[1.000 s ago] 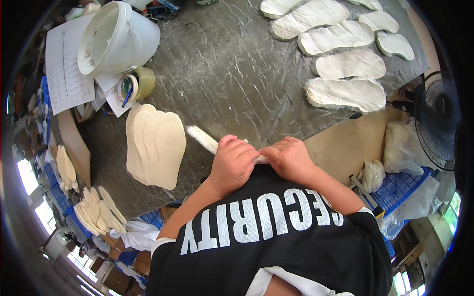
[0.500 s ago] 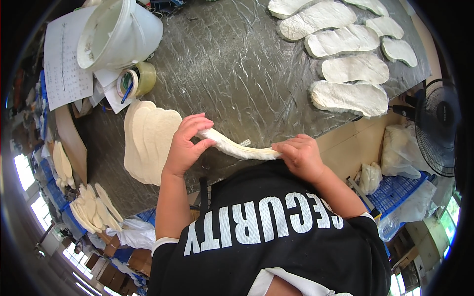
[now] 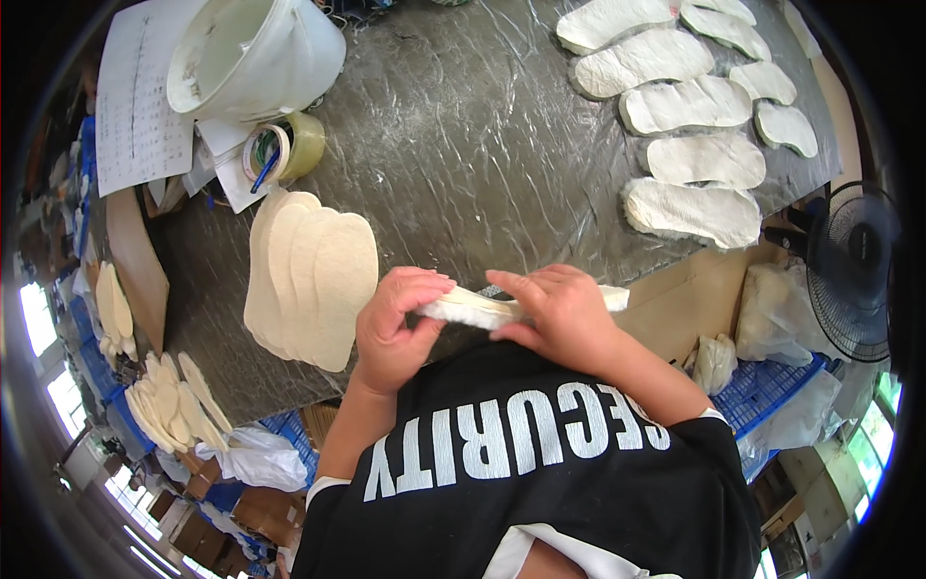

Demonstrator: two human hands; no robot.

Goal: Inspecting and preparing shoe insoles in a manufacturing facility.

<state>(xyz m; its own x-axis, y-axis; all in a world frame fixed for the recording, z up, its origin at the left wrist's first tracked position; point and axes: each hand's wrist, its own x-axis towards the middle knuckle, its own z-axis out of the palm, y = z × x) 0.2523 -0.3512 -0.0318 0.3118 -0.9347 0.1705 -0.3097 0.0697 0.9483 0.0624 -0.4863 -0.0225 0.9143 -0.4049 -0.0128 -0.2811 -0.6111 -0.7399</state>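
Big grey table, stack of insoles near-left on it. Both hands pinch one white insole at the near edge, long axis running left-right. Left hand grips its left end, right hand its right half. Half a second ago the hands were farther apart, left hand over the stack.

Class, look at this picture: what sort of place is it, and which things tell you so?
Probably a small shoe-insole workshop. Cut white insoles lie in rows on the plastic-covered table, a stack of beige insole blanks sits beside both hands, which hold a white insole.
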